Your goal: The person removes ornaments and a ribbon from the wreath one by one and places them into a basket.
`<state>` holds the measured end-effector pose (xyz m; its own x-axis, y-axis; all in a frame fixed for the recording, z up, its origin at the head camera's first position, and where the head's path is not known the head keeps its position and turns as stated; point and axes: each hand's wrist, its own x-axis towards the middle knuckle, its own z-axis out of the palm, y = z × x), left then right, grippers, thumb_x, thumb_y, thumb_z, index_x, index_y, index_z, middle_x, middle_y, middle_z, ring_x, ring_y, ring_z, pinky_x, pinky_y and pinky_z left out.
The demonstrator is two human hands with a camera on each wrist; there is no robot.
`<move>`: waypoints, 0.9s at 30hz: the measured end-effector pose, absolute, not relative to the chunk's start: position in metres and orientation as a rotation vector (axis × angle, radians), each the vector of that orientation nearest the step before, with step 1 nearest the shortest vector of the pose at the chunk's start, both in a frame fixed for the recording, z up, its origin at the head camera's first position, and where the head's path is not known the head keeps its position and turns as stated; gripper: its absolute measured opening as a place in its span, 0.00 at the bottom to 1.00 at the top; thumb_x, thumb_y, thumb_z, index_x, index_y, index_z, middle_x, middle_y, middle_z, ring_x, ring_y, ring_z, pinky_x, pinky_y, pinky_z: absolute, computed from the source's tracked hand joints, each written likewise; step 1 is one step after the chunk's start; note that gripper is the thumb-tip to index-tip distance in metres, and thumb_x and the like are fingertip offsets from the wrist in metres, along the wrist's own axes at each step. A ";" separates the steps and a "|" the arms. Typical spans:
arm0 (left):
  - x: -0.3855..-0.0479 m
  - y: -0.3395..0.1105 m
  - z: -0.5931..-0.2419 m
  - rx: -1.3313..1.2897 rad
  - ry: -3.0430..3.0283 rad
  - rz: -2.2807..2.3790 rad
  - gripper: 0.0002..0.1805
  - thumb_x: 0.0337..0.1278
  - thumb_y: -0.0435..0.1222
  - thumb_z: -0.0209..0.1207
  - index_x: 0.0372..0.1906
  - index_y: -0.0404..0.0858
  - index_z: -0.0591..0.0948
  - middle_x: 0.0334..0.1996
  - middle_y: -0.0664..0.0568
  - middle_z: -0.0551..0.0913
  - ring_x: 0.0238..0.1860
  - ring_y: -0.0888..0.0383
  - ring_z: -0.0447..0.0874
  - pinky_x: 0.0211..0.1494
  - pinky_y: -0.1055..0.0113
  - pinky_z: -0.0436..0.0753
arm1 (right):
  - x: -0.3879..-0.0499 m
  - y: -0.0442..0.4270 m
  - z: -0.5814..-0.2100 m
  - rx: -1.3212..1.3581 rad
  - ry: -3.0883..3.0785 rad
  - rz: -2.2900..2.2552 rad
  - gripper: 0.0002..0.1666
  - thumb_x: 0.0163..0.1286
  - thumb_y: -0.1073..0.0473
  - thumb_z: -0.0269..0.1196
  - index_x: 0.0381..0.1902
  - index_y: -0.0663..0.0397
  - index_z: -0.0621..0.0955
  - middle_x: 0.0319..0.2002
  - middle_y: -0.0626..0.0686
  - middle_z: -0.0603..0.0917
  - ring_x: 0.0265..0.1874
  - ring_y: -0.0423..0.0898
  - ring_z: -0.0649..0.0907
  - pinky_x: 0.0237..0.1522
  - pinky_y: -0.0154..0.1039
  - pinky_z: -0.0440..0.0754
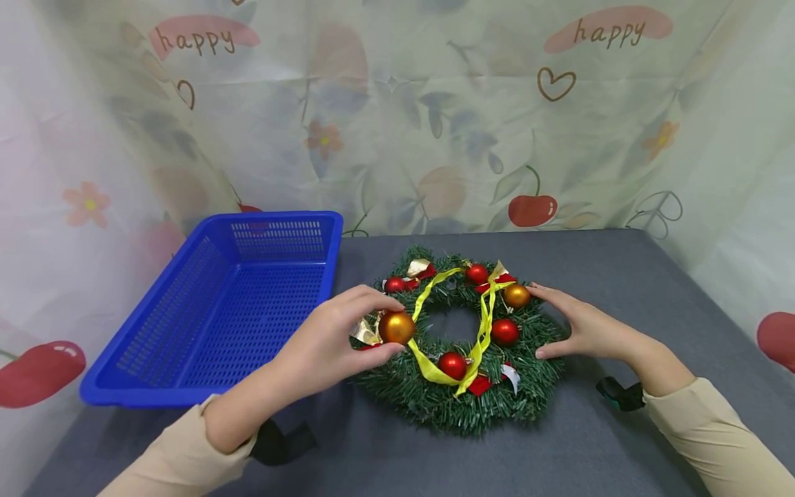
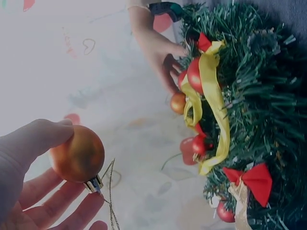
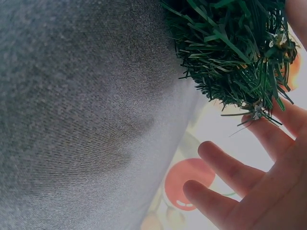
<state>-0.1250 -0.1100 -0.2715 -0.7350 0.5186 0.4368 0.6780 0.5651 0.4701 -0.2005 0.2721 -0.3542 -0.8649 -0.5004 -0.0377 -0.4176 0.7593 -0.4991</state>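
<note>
A green wreath [image 1: 459, 407] with red balls, bows and a yellow ribbon [image 1: 487, 324] lies on the grey table. My left hand [image 1: 338, 338] pinches a gold ball [image 1: 396, 327] between thumb and fingers over the wreath's left side; in the left wrist view the ball [image 2: 77, 154] shows a gold cap and a loose string [image 2: 112, 196]. At the wreath's right edge, my right hand [image 1: 586, 328] has its fingers spread, with fingertips near another gold ball [image 1: 517, 295]. In the right wrist view, fingers [image 3: 271, 136] reach the green needles [image 3: 225, 52].
A blue plastic basket [image 1: 211, 396] with slotted sides stands at the left of the table [image 1: 596, 269], with nothing seen inside. A printed curtain [image 1: 397, 138] hangs behind and along both sides.
</note>
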 end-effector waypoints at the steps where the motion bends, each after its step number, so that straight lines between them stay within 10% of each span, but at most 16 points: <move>1: -0.126 -0.111 -0.271 -0.992 -2.555 -0.931 0.20 0.45 0.39 0.69 0.47 0.43 0.80 0.43 0.56 0.81 0.44 0.63 0.80 0.47 0.68 0.82 | -0.201 0.272 -0.354 -0.733 2.786 -0.730 0.62 0.49 0.38 0.70 0.73 0.55 0.53 0.72 0.66 0.53 0.68 0.68 0.58 0.60 0.68 0.62; 27: -0.149 -0.137 -0.262 -0.775 -2.591 -0.974 0.20 0.46 0.37 0.69 0.48 0.41 0.80 0.44 0.52 0.84 0.44 0.58 0.81 0.48 0.60 0.81 | -0.201 0.274 -0.356 -0.728 2.790 -0.732 0.62 0.49 0.37 0.69 0.73 0.55 0.53 0.71 0.66 0.54 0.68 0.68 0.58 0.60 0.68 0.62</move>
